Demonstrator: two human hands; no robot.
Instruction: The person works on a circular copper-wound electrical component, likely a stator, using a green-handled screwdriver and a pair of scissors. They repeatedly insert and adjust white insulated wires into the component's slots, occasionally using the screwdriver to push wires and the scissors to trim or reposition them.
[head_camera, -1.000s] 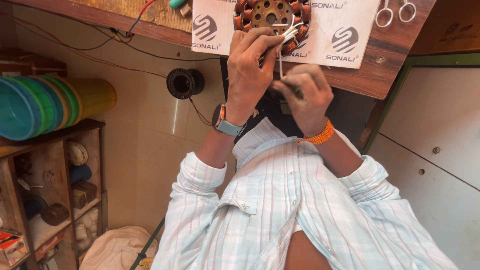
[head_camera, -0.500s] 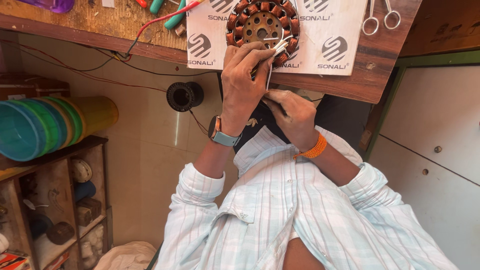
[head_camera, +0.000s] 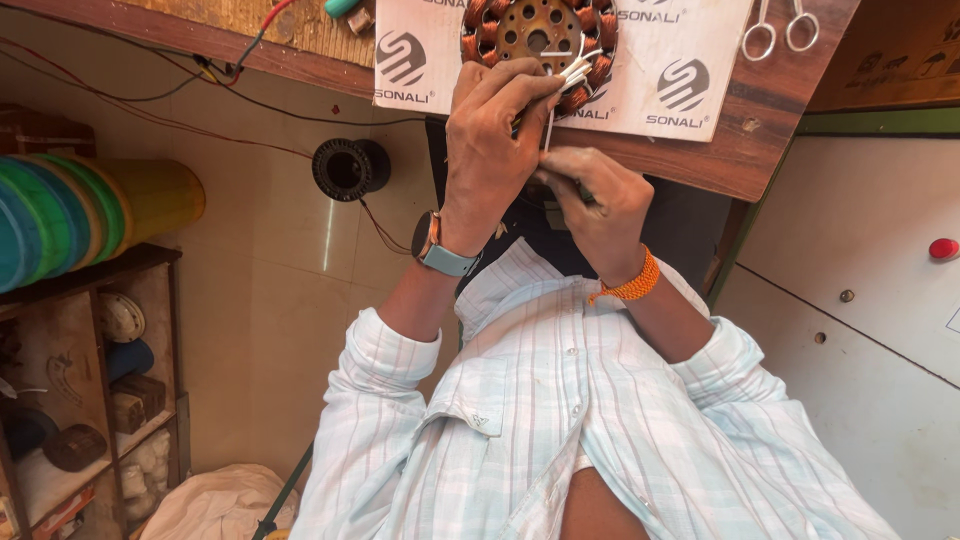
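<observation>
Head view. Copper-wound stator (head_camera: 540, 40) lies flat at upper centre of frame, on white sheets on the worktop (head_camera: 760, 150). Its white lead sleeves (head_camera: 572, 72) fan toward lower right, just above both hands. Left hand (head_camera: 495, 135), nearer, pinches them, fingers closed, wrist raised. Right hand (head_camera: 595, 200) sits lower, curled shut on a thin white sleeve (head_camera: 549, 128) running upright.

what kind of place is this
Probably a small motor-winding or fan repair workshop. A round copper-wound stator lies on the wooden bench, the left hand holds its white sleeved wires, and a wire spool and scissors sit nearby.
</observation>
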